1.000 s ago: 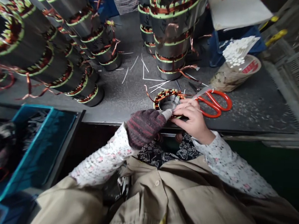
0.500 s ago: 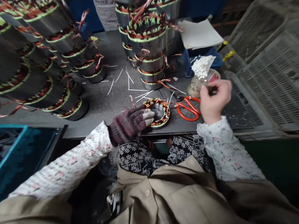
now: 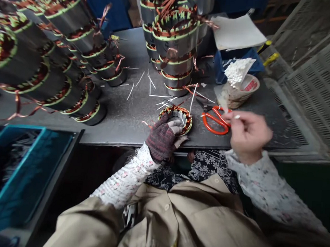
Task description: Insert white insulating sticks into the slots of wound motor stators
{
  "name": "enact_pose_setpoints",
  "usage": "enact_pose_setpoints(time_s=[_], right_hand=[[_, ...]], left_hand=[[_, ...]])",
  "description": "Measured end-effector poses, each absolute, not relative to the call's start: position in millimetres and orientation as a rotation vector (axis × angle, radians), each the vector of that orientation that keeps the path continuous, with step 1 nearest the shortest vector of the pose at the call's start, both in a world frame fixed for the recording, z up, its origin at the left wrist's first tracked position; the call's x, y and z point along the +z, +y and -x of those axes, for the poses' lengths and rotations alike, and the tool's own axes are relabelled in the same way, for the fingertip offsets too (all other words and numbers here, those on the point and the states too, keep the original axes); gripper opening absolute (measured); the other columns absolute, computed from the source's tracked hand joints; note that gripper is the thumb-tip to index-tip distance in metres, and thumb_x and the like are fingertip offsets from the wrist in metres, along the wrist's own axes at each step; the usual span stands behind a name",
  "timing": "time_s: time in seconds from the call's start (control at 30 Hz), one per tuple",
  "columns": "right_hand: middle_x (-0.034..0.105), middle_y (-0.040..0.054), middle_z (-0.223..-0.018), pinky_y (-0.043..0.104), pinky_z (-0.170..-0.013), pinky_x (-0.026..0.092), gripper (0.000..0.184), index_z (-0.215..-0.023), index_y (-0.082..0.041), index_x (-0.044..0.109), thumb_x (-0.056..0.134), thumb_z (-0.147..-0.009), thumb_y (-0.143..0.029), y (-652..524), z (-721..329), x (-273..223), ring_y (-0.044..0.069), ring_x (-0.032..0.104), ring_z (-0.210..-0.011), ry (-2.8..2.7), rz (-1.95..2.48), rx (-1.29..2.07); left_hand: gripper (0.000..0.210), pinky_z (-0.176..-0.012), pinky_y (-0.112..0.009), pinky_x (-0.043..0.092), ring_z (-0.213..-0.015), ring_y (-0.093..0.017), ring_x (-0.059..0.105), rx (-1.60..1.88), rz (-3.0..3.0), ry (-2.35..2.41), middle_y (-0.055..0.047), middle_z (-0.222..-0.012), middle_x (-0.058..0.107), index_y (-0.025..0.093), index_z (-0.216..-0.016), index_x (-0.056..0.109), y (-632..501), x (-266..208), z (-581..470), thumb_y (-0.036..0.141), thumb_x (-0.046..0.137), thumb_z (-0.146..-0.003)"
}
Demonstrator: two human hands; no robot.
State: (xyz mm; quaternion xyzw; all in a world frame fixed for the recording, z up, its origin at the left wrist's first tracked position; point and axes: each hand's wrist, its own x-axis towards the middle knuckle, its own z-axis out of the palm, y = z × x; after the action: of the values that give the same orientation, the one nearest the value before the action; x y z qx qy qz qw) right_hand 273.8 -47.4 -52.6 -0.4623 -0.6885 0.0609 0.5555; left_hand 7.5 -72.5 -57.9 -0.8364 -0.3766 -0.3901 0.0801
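Note:
A small wound motor stator [image 3: 189,129], with copper windings and a pale green rim, sits near the table's front edge. My left hand [image 3: 164,136], in a dark striped glove with light fingertips, grips its near left side, fingers reaching into the bore. One white strip [image 3: 193,99] stands up from the stator's far right rim. My right hand [image 3: 249,134], bare, is held above the table in a pinch; a small white end [image 3: 237,116], like that of a white strip, shows at its fingers. Red-handled scissors [image 3: 216,121] lie just left of it.
Stacked stators rise at the left [image 3: 72,84] and centre back [image 3: 176,61]. A tub [image 3: 243,93] holding a bundle of white strips [image 3: 237,74] stands before a blue bin [image 3: 220,67]. Loose white strips [image 3: 161,96] lie mid-table. Grey crates [image 3: 320,95] flank the right; a teal bin [image 3: 25,167] is lower left.
My right hand has drawn back from beside the tub of white strips, toward me and rightward, still pinched. My left hand's fingers now reach deeper into the stator. The view has shifted slightly.

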Motion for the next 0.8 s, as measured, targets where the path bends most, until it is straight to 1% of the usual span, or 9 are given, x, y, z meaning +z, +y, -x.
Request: enact_pose_setpoints(time_s=[0.13,0.27,0.37,0.5,0.57,0.6,0.67,0.73,0.8], right_hand=[[0.08,0.0081,-0.101,0.04,-0.077,0.065,0.015,-0.094,-0.024,0.062,0.057,-0.087,-0.012,-95,-254,-63,0.024,0.077,-0.096,-1.924,0.637,0.171],[0.078,0.006,-0.086,0.04,-0.068,0.065,0.015,-0.086,-0.028,0.055,0.052,-0.087,-0.014,-113,-260,-76,0.024,0.077,-0.082,-1.99,0.6,0.303],[0.077,0.0046,-0.081,0.038,-0.063,0.063,0.016,-0.086,-0.028,0.056,0.051,-0.086,-0.013,-112,-264,-79,0.023,0.076,-0.073,-1.989,0.64,0.334],[0.079,0.005,-0.086,0.035,-0.069,0.062,0.014,-0.087,-0.026,0.06,0.054,-0.088,-0.014,-101,-243,-72,0.021,0.076,-0.077,-1.891,0.717,0.466],[0.079,0.0044,-0.084,0.033,-0.069,0.06,0.01,-0.084,-0.025,0.061,0.058,-0.091,-0.018,-93,-226,-67,0.02,0.075,-0.076,-1.776,0.804,0.568],[0.078,0.0033,-0.08,0.031,-0.067,0.059,0.011,-0.081,-0.024,0.062,0.06,-0.091,-0.021,-90,-219,-65,0.019,0.074,-0.072,-1.721,0.849,0.61],[0.073,0.0008,-0.069,0.029,-0.059,0.054,0.015,-0.076,-0.023,0.063,0.064,-0.091,-0.025,-85,-208,-61,0.016,0.068,-0.062,-1.649,0.914,0.667],[0.069,-0.0005,-0.065,0.027,-0.056,0.049,0.017,-0.073,-0.023,0.064,0.065,-0.09,-0.026,-83,-203,-59,0.014,0.063,-0.057,-1.62,0.941,0.703],[0.068,-0.0006,-0.065,0.027,-0.056,0.048,0.019,-0.071,-0.022,0.064,0.064,-0.089,-0.026,-83,-202,-57,0.014,0.061,-0.058,-1.607,0.932,0.713]], left_hand=[[0.019,-0.114,-0.052,0.053,-0.113,-0.021,0.074,-1.092,2.504,-1.131,-0.008,-0.114,0.076,0.021,-0.102,0.06,-73,-54,-7,0.034,0.07,-0.094],[0.022,-0.117,-0.056,0.05,-0.122,-0.025,0.069,-1.065,2.502,-1.178,-0.012,-0.123,0.073,0.019,-0.104,0.058,-76,-50,-8,0.032,0.071,-0.093],[0.031,-0.118,-0.054,0.049,-0.123,-0.024,0.069,-1.095,2.52,-1.223,-0.01,-0.12,0.074,0.019,-0.119,0.055,-80,-49,-11,0.03,0.07,-0.094],[0.063,-0.116,-0.049,0.052,-0.126,-0.025,0.067,-1.192,2.523,-1.391,-0.013,-0.13,0.07,0.02,-0.149,0.039,-83,-51,-17,0.034,0.069,-0.095],[0.065,-0.106,-0.044,0.06,-0.119,-0.022,0.071,-1.39,2.606,-1.473,-0.016,-0.137,0.065,0.021,-0.155,0.03,-82,-52,-20,0.037,0.06,-0.101],[0.059,-0.101,-0.041,0.063,-0.115,-0.02,0.073,-1.504,2.65,-1.49,-0.015,-0.139,0.064,0.022,-0.155,0.031,-82,-52,-20,0.036,0.055,-0.103],[0.042,-0.099,-0.04,0.063,-0.112,-0.019,0.073,-1.661,2.696,-1.455,-0.012,-0.131,0.069,0.023,-0.145,0.048,-80,-52,-20,0.031,0.053,-0.104],[0.023,-0.105,-0.044,0.059,-0.112,-0.02,0.073,-1.666,2.68,-1.392,-0.008,-0.115,0.075,0.023,-0.123,0.066,-77,-50,-19,0.027,0.059,-0.102],[0.013,-0.106,-0.045,0.058,-0.109,-0.02,0.073,-1.622,2.647,-1.381,-0.006,-0.107,0.077,0.023,-0.108,0.072,-76,-49,-18,0.026,0.062,-0.1]])
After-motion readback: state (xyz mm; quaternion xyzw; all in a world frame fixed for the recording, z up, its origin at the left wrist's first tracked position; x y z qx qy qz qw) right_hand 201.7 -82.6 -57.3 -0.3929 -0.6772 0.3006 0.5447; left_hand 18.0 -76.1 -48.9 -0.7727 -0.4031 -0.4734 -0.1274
